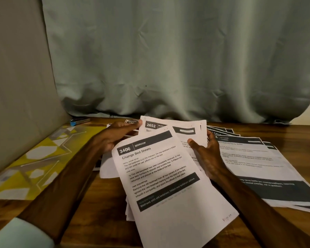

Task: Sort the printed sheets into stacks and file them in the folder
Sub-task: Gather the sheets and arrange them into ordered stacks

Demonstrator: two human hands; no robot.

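Sheet 3406 point(159, 176) tops the fan point(186, 135) we grip in both hands: left hand point(118, 135) at its far edge, right hand point(207, 154) pinching its right edge. Long axis points away; kitchen stack point(254, 158) lies beside the right hand.

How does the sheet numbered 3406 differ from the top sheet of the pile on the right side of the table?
The 3406 sheet is headed BEDROOM, the pile's top sheet KITCHEN. The 3406 sheet fronts the fanned sheets gripped by the left hand and right hand; the pile's top sheet lies flat on the table, untouched. Both are white pages with a dark header bar and a dark band lower down.
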